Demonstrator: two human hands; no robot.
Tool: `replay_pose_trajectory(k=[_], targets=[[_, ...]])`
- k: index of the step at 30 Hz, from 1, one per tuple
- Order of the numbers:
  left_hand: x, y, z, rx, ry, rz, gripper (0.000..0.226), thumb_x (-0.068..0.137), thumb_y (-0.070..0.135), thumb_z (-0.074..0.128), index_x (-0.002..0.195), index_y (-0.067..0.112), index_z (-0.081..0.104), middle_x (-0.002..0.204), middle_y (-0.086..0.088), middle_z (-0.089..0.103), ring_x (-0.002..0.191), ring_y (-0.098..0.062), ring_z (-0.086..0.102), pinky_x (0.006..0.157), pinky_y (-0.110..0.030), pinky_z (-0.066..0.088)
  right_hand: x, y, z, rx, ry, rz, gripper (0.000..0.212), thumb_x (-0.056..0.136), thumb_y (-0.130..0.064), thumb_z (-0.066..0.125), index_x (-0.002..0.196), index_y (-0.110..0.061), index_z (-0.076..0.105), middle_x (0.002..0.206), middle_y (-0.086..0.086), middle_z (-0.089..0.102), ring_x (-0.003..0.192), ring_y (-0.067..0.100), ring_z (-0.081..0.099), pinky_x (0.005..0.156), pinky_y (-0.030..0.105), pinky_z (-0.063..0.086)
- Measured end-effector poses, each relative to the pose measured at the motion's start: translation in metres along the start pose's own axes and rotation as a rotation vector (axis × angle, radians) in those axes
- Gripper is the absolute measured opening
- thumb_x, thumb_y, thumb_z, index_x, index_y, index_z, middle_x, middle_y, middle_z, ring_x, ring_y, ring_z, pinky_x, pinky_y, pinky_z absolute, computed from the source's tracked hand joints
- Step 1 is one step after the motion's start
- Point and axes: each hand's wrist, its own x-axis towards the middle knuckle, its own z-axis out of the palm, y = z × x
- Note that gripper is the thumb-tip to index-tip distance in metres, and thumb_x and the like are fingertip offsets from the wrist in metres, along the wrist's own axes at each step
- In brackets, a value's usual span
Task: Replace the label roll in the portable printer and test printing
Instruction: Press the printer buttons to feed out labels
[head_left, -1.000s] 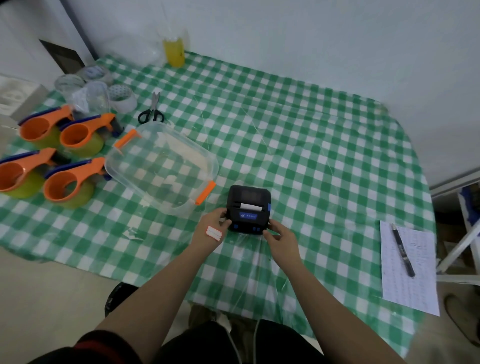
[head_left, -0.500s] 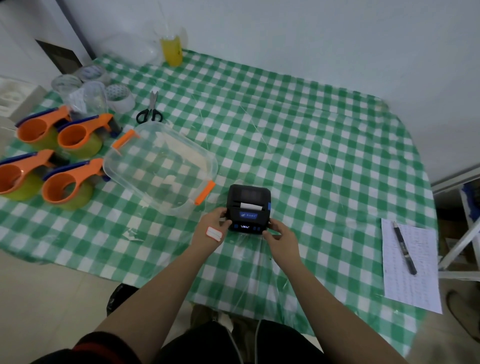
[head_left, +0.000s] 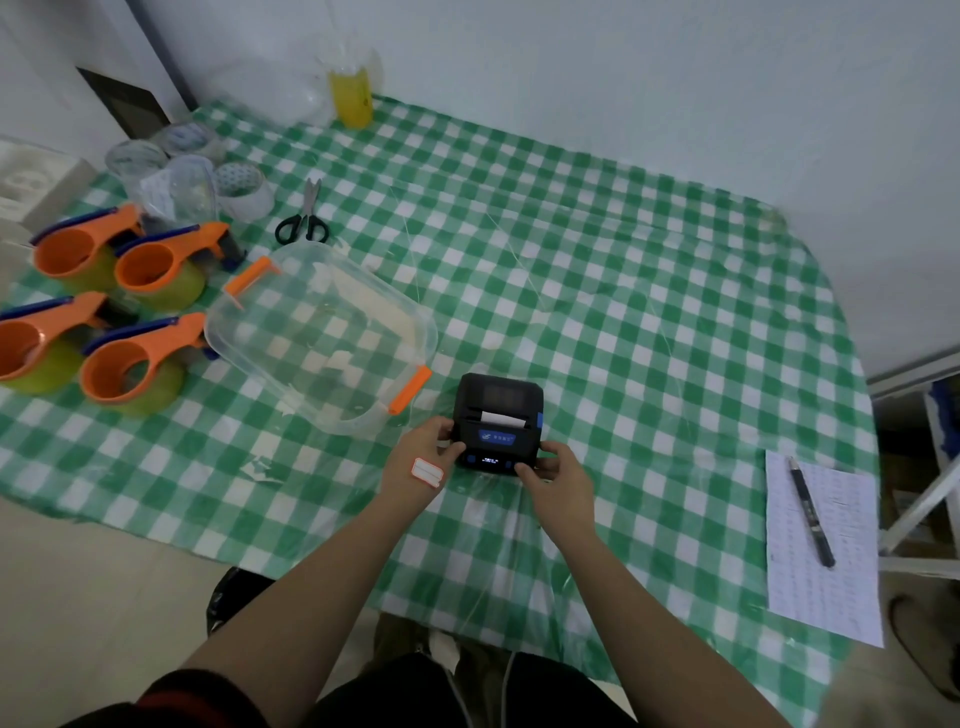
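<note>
Fingers (head_left: 451, 446) of both hands clamp the printer (head_left: 497, 422) near the table's (head_left: 649, 291) front edge, lid shut, paper showing; next, likely pressing a button to test-print.

We see a surface covered in a green-and-white checked cloth (head_left: 623, 291). On it sits a small black portable printer (head_left: 497, 422) with a blue front panel and a white strip of label paper at its slot. A white sticker with a red border (head_left: 427, 472) shows on the left hand (head_left: 422, 462). Four orange tape dispensers (head_left: 124, 332) with blue edges hold yellow-green rolls, and the clear plastic box (head_left: 322, 338) has orange clips.
</note>
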Motion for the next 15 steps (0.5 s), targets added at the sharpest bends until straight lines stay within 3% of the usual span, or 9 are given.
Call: replay_pose_trajectory(k=[4, 9, 15], targets=[[0.0016, 0.0001, -0.0001, 0.006, 0.007, -0.001, 0.026, 0.087, 0.014, 0.06, 0.11, 0.005, 0.058, 0.117, -0.013, 0.066, 0.098, -0.028, 0.065, 0.084, -0.032, 0.046, 0.001, -0.0013, 0.0008, 0.008, 0.006, 0.014, 0.039, 0.083, -0.019, 0.068, 0.119, -0.013, 0.053, 0.098, 0.006, 0.068, 0.081, 0.015, 0.062, 0.078, 0.039, 0.057], [0.0017, 0.0002, -0.0007, 0.021, 0.0, 0.006, 0.026, 0.087, 0.015, 0.06, 0.11, 0.004, 0.058, 0.118, -0.013, 0.066, 0.102, -0.028, 0.063, 0.088, -0.035, 0.047, 0.0, -0.0015, 0.0014, 0.021, 0.002, 0.012, 0.038, 0.084, -0.017, 0.067, 0.119, -0.012, 0.053, 0.103, 0.01, 0.069, 0.083, 0.015, 0.061, 0.076, 0.026, 0.049], [0.0041, -0.0025, -0.0025, -0.019, -0.008, 0.009, 0.022, 0.085, 0.013, 0.062, 0.104, 0.003, 0.059, 0.113, -0.014, 0.067, 0.102, -0.027, 0.063, 0.091, -0.038, 0.05, 0.0001, 0.0005, -0.0009, 0.057, -0.018, 0.032, 0.036, 0.085, -0.015, 0.066, 0.119, -0.013, 0.054, 0.104, 0.009, 0.068, 0.086, 0.016, 0.06, 0.08, 0.033, 0.052]])
